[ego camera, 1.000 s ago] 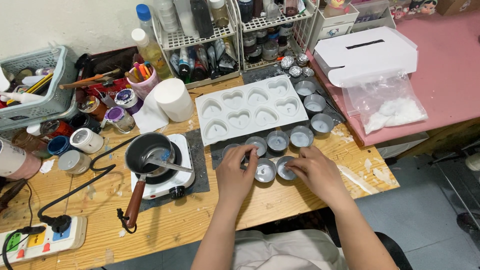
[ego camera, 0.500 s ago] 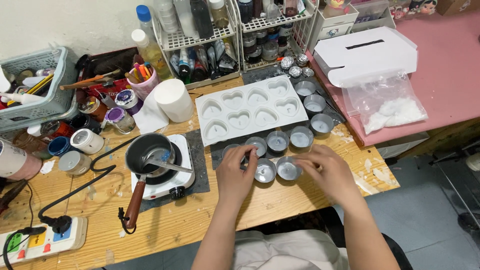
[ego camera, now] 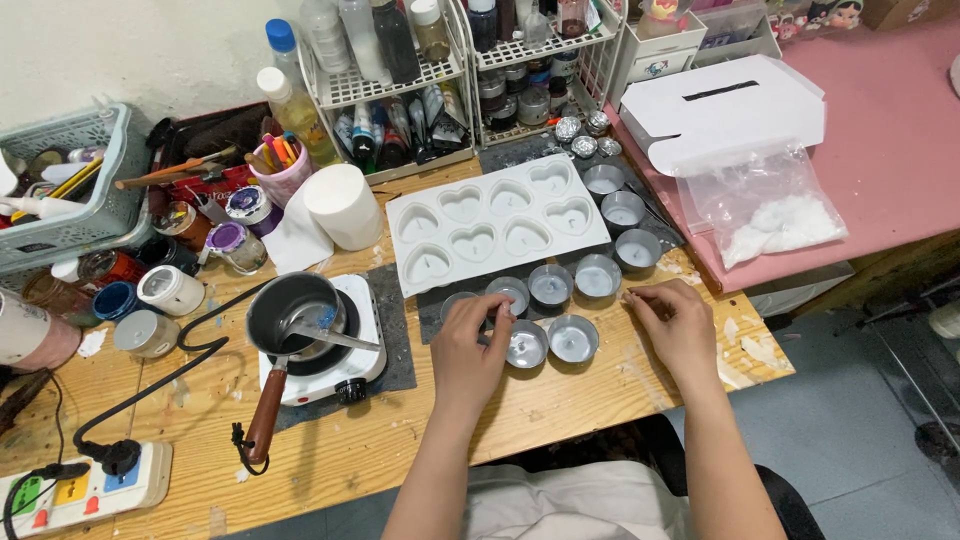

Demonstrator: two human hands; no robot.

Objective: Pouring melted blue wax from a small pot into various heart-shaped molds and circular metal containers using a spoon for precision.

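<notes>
Tins (ego camera: pixel 548 343) of wax are steadied by the left hand (ego camera: pixel 470 350), fingers curled on one rim; right hand (ego camera: pixel 678 322), at three o'clock, pinches something too small to tell; the heart mould (ego camera: pixel 497 228) at twelve o'clock is already filled.

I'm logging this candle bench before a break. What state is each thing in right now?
Left hand: fingertips on a small round metal cup.
Right hand: resting on the wooden table, fingers pinched, holding no cup.
Small round metal cups: filled with pale wax.
White heart-shaped silicone mould: cavities filled.
Dark saucepan: on the white hotplate, spoon inside.
Clear plastic bag: lying flat, holding white flakes.
</notes>
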